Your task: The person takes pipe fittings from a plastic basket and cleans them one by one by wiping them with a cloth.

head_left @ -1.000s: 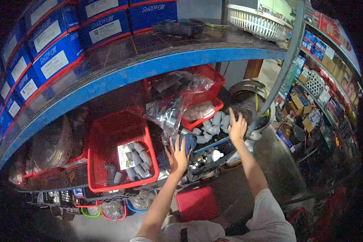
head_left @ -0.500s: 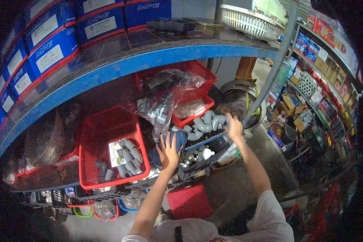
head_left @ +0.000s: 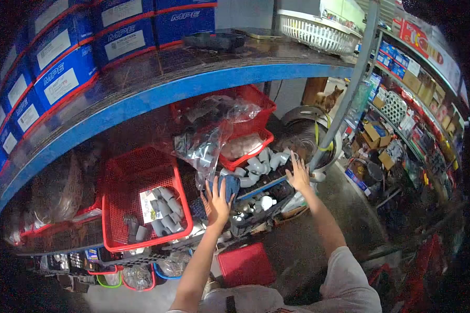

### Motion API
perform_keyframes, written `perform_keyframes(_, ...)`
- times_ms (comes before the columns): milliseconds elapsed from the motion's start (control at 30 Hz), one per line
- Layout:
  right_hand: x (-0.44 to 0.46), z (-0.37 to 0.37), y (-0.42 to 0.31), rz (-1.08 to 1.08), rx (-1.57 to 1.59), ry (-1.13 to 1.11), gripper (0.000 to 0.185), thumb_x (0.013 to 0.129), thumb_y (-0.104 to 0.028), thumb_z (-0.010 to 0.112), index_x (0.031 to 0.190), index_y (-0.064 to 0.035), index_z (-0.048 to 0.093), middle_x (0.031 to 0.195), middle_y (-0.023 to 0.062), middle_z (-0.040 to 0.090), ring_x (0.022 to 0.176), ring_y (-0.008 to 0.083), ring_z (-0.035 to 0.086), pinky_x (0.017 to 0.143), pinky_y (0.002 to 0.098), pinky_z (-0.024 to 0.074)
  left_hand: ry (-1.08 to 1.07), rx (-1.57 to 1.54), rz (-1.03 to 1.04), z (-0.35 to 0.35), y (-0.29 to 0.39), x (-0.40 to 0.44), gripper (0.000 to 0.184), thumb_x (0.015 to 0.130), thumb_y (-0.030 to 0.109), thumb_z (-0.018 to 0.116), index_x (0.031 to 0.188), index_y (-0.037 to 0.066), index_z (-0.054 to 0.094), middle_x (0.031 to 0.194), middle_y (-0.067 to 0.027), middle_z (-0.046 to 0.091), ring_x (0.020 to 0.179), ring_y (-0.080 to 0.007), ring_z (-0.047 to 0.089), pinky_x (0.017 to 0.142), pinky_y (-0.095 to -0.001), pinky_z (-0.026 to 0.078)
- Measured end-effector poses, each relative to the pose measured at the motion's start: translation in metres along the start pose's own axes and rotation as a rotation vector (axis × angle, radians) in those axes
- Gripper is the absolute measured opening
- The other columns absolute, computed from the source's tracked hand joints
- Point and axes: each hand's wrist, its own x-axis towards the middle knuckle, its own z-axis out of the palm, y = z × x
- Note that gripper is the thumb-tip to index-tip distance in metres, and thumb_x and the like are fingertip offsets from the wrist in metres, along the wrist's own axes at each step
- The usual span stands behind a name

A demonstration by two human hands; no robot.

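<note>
My left hand (head_left: 219,205) lies with fingers spread against a dark blue, cloth-like item (head_left: 231,186); whether it presses on it I cannot tell. Open and holding nothing, my right hand (head_left: 298,176) is at the right end of a loose pile of grey pipe elbows (head_left: 255,166). The pile sits on the shelf beside a small red basket (head_left: 268,140) containing a pale bagged item. To the left, a large red basket (head_left: 180,208) has several grey pipe fittings (head_left: 164,206) inside. Clear plastic bags (head_left: 212,140) drape between the baskets.
A blue shelf edge (head_left: 172,78) crosses above my hands, with blue MPE boxes (head_left: 62,78) on top. A grey post (head_left: 344,94) rises at right near coiled hose (head_left: 303,130). Below are a black crate (head_left: 245,224) of fittings and a red stool (head_left: 247,263).
My right hand has drawn back slightly from the elbows, and its fingers are now spread. My left hand stays by the blue item. A dog has come into view behind the post.
</note>
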Motion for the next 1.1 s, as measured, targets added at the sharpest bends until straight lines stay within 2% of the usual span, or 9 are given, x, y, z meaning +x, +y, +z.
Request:
perform_keyframes(233,-0.013,0.007,0.002,0.069,-0.102,-0.056,0.066,0.075,-0.035,0.046,0.127,-0.0206,0.008,0.119,0.0252,0.028,0.11,0.0422,0.024,0.087,0.0569,0.0161,-0.012,-0.022,-0.003,-0.007,0.001,-0.002,0.053,0.076,0.033,0.047,0.121,0.013,0.029,0.13,-0.0073,0.018,0.12,-0.029,0.013,0.093,-0.0453,0.013)
perform_keyframes(300,-0.014,0.002,-0.002,0.079,-0.034,-0.046,0.071,0.072,-0.031,0.052,0.127,-0.0197,0.009,0.12,0.0259,0.026,0.111,0.0418,0.024,0.087,0.0561,0.0166,0.039,-0.31,-0.03,-0.017,0.0,-0.005,0.053,0.077,0.029,0.045,0.123,0.011,0.025,0.13,-0.0103,0.014,0.12,-0.0285,0.012,0.095,-0.0394,0.014)
perform_keyframes(500,-0.016,0.003,-0.014,0.094,0.154,0.022,0.083,0.063,-0.019,0.062,0.126,-0.0107,0.008,0.122,0.0245,0.022,0.111,0.0384,0.025,0.087,0.053,0.0202,-0.043,-0.784,-0.226,-0.071,0.003,-0.041,0.047,0.084,0.023,0.035,0.122,0.0,0.02,0.112,-0.0226,0.04,0.101,-0.0362,0.041,0.085,-0.0331,0.033)
perform_keyframes(667,-0.029,-0.015,-0.07,0.089,0.132,0.152,0.085,0.061,-0.013,0.064,0.125,-0.003,0.008,0.121,0.028,0.02,0.111,0.039,0.024,0.09,0.0441,0.0227,-0.014,-0.967,-0.312,-0.125,-0.003,-0.08,0.035,0.085,0.022,0.031,0.109,-0.003,0.04,0.097,-0.0204,0.05,0.091,-0.0261,0.048,0.08,-0.0321,0.034)
perform_keyframes(767,-0.055,-0.027,-0.137,-0.078,0.4,0.202,0.063,0.066,-0.014,0.059,0.118,0.0002,0.027,0.119,0.0253,0.026,0.11,0.0367,0.029,0.09,0.0401,0.0254,-0.066,-1.101,-0.532,-0.174,-0.004,-0.119,0.035,0.085,0.024,0.031,0.104,-0.002,0.044,0.091,-0.0159,0.052,0.082,-0.0205,0.048,0.077,-0.0296,0.036)
perform_keyframes(900,-0.104,-0.073,-0.232,-0.422,0.771,-0.308,0.047,0.07,-0.018,0.055,0.11,0.0007,0.04,0.112,0.0177,0.04,0.107,0.0295,0.035,0.09,0.0378,0.0258,-0.134,-0.952,-0.624,-0.2,-0.028,-0.158,0.041,0.084,0.028,0.029,0.103,-0.005,0.043,0.092,-0.0165,0.052,0.083,-0.0217,0.049,0.074,-0.0289,0.037)
perform_keyframes(933,-0.125,-0.064,-0.242,-0.387,1.044,-0.447,0.044,0.07,-0.017,0.056,0.107,0.0009,0.042,0.11,0.0159,0.042,0.104,0.0265,0.037,0.089,0.0374,0.0268,-0.106,-1.18,-0.556,-0.211,-0.025,-0.155,0.046,0.085,0.033,0.025,0.105,-0.006,0.04,0.098,-0.0147,0.049,0.088,-0.0206,0.047,0.077,-0.03,0.036)
perform_keyframes(1000,-0.167,-0.056,-0.261,-0.136,1.472,-0.694,0.038,0.069,-0.014,0.056,0.102,0.0014,0.046,0.104,0.0122,0.047,0.098,0.021,0.042,0.086,0.0359,0.0308,-0.01,-1.187,-0.44,-0.204,-0.035,-0.165,0.052,0.083,0.035,0.026,0.101,-0.011,0.042,0.095,-0.0219,0.051,0.082,-0.0339,0.052,0.073,-0.0346,0.04)
perform_keyframes(1100,-0.178,-0.049,-0.279,0.129,1.65,-0.838,0.032,0.067,-0.008,0.056,0.097,0.002,0.049,0.097,0.0095,0.052,0.09,0.0178,0.047,0.081,0.0327,0.0362,0.022,-1.046,-0.172,-0.236,-0.05,-0.14,0.053,0.082,0.037,0.028,0.102,-0.009,0.043,0.097,-0.0219,0.051,0.085,-0.0345,0.051,0.075,-0.0371,0.039)
